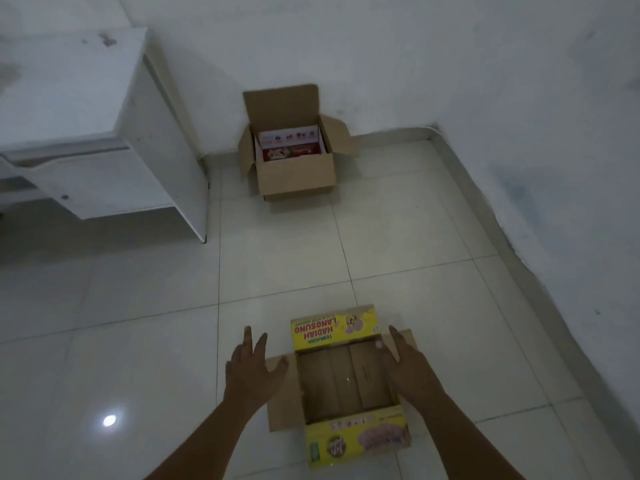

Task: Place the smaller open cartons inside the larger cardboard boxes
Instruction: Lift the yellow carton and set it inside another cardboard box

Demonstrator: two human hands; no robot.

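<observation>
A yellow open carton lies on the floor near me, its flaps spread and its brown inside showing. My left hand hovers just left of it with fingers apart, over the left flap. At the carton's right wall is my right hand, fingers spread; whether it touches the wall I cannot tell. Against the far wall stands a larger brown cardboard box with its flaps up. Inside it sits a red and white carton.
A white cabinet stands at the left, with a drawer hanging partly open. White walls meet in a corner behind the big box and run down the right side. The floor is pale glossy tile with a light glare at lower left.
</observation>
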